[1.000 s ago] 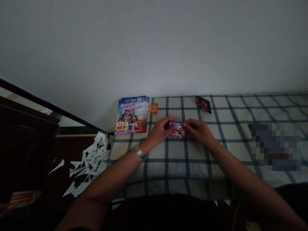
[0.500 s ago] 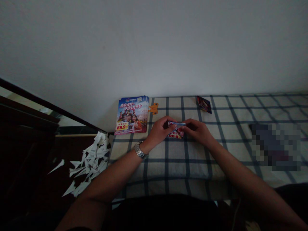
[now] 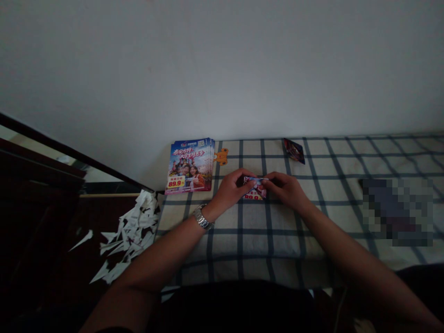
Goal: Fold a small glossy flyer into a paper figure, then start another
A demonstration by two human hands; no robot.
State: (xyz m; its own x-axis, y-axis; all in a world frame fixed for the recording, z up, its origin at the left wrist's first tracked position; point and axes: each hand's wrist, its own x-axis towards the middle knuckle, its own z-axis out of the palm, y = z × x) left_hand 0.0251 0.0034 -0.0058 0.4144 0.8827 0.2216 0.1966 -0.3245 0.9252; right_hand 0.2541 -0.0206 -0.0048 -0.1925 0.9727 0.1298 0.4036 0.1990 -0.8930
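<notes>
Between my two hands is a folded flyer, small and printed in red, white and yellow, with part of a price showing. My left hand, with a metal watch on its wrist, pinches the left side, thumb on top. On the right side, my right hand pinches the upper edge with thumb and fingers. Both hands hide parts of the paper. A stack of matching unfolded flyers lies to the left of my hands. Beyond my right hand rests another folded paper piece, dark and colourful.
A checked cloth covers the surface, with an orange bear figure beside the stack. White folded papers are heaped at the lower left. A pixelated patch covers something at the right. A pale wall rises behind.
My hands stay nearly in place. The upper part of the folded flyer has shifted slightly under my thumbs, showing a bit more of its printed front.
</notes>
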